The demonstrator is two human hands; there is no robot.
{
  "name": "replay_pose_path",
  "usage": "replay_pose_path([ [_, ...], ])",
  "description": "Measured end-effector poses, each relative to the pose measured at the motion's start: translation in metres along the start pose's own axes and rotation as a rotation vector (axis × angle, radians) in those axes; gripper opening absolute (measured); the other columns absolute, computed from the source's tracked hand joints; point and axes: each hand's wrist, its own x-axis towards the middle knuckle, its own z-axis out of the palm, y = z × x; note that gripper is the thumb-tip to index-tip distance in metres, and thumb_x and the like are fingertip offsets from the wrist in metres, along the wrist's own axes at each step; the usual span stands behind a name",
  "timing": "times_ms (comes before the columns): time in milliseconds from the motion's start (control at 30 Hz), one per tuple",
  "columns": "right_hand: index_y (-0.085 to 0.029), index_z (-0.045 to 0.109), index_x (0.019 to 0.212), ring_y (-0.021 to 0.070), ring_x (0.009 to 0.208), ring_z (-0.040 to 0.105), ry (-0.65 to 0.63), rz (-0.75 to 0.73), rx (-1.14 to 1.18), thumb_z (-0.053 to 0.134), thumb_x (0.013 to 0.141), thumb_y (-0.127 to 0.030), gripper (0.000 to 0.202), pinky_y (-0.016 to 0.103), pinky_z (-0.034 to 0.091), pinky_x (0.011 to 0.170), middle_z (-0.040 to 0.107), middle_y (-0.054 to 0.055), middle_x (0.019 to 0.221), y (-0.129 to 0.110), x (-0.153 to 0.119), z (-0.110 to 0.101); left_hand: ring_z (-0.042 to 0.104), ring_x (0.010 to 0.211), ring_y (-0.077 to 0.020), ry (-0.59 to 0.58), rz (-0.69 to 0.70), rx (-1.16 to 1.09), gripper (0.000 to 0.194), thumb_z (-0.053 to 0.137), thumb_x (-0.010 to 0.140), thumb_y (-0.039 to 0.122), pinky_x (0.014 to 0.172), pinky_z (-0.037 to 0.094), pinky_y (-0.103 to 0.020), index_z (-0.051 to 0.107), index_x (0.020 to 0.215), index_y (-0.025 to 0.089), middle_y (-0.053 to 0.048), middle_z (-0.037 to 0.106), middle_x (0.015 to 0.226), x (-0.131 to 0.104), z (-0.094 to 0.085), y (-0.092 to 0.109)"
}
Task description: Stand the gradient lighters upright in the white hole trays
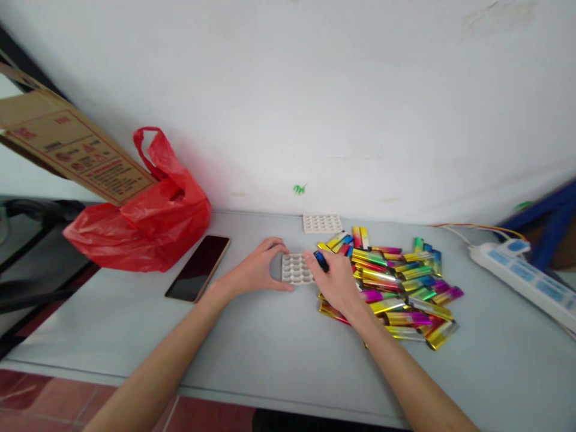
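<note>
From where I stand, I see both hands working over a grey table, close around a pale tray with rows of small round cells. The left hand curves around the tray's left end, holding it between the thumb at the near corner and the fingers at the far one. The right hand reaches over the tray's right side, pinching a dark blue lighter between thumb and fingers; whether its lower end sits in a cell I can't tell, as the hand covers it. The tray lies flat on the tabletop, just left of a loose pile of shiny lighters in gold, red, green, blue and purple, many overlapping and pointing different ways. The right wrist passes over the pile's near left part. A second pale tray lies beyond the first, near the white wall. Left of the left hand is a smartphone, screen up and dark. Past it slumps a red plastic bag, with a printed cardboard box slanting up from behind its top. Over on the right, a white power strip lies at an angle with cables at its far end.
</note>
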Motion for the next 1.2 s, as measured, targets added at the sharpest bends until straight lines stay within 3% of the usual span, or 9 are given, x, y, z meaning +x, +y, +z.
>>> replay_pose_path([
  [133,-0.027,0.043,0.062,0.0173,0.054,0.047,0.003,-0.034,-0.024,0.052,0.103,-0.056,0.051,0.031,0.036,0.061,0.052,-0.001,0.054,-0.001,-0.001,-0.001,0.052,0.148,-0.0379,-0.030,0.002,0.008,0.088,0.102,0.057,0.060,0.129,0.042,-0.054,0.065,0.127,0.023,-0.015,0.057,0.148,0.000,-0.003,-0.003],
  [267,-0.028,0.045,0.066,0.0184,0.056,0.050,0.021,-0.070,-0.050,0.051,0.101,-0.046,0.039,0.031,0.035,0.061,0.055,-0.001,0.057,0.001,-0.002,-0.003,0.051,0.152,-0.0358,-0.005,-0.010,-0.005,0.072,0.099,0.066,0.057,0.130,0.040,-0.053,0.065,0.120,0.024,-0.014,0.058,0.152,0.000,-0.004,-0.005],
  [400,-0.028,0.048,0.072,0.0199,0.058,0.053,0.040,-0.047,-0.065,0.049,0.104,-0.048,0.038,0.032,0.037,0.064,0.057,0.000,0.059,0.004,-0.004,-0.001,0.052,0.151,-0.0356,-0.008,-0.021,-0.029,0.071,0.099,0.066,0.057,0.129,0.041,-0.052,0.066,0.120,0.024,-0.014,0.059,0.153,0.000,-0.005,-0.007],
  [533,-0.026,0.059,0.091,0.0239,0.074,0.065,-0.002,-0.041,-0.033,0.047,0.110,-0.053,0.035,0.033,0.045,0.074,0.067,0.003,0.075,0.005,-0.004,0.001,0.050,0.153,-0.0358,-0.025,-0.026,-0.036,0.073,0.101,0.063,0.054,0.130,0.040,-0.052,0.067,0.119,0.023,-0.014,0.056,0.155,0.001,-0.005,-0.009],
  [700,-0.024,0.063,0.095,0.0247,0.099,0.067,-0.061,-0.225,-0.008,0.042,0.114,-0.045,0.035,0.035,0.050,0.091,0.070,0.009,0.101,0.002,-0.003,0.000,0.053,0.150,-0.0364,-0.018,-0.012,-0.061,0.073,0.102,0.060,0.053,0.128,0.042,-0.053,0.069,0.119,0.025,-0.013,0.058,0.152,0.001,-0.004,-0.009],
  [900,-0.025,0.061,0.088,0.0222,0.077,0.065,-0.068,-0.157,-0.053,0.045,0.113,-0.053,0.041,0.031,0.046,0.074,0.067,0.002,0.077,0.004,0.003,0.005,0.056,0.146,-0.0350,0.009,0.001,-0.092,0.072,0.102,0.061,0.056,0.127,0.043,-0.053,0.070,0.118,0.025,-0.013,0.060,0.150,0.000,-0.001,-0.011],
  [1067,-0.023,0.067,0.098,0.0240,0.086,0.072,-0.107,-0.168,-0.053,0.048,0.114,-0.045,0.033,0.032,0.049,0.081,0.079,0.006,0.091,0.011,0.012,0.013,0.055,0.147,-0.0346,0.022,0.014,-0.126,0.073,0.100,0.063,0.058,0.127,0.042,-0.052,0.070,0.121,0.025,-0.013,0.059,0.152,0.000,0.004,-0.014],
  [1200,-0.022,0.069,0.106,0.0258,0.092,0.072,-0.173,-0.236,-0.190,0.047,0.115,-0.042,0.031,0.033,0.050,0.083,0.078,0.009,0.098,0.018,0.016,0.019,0.054,0.148,-0.0357,0.017,0.007,-0.134,0.074,0.101,0.061,0.058,0.128,0.042,-0.052,0.071,0.120,0.025,-0.012,0.059,0.152,0.000,0.003,-0.016],
])
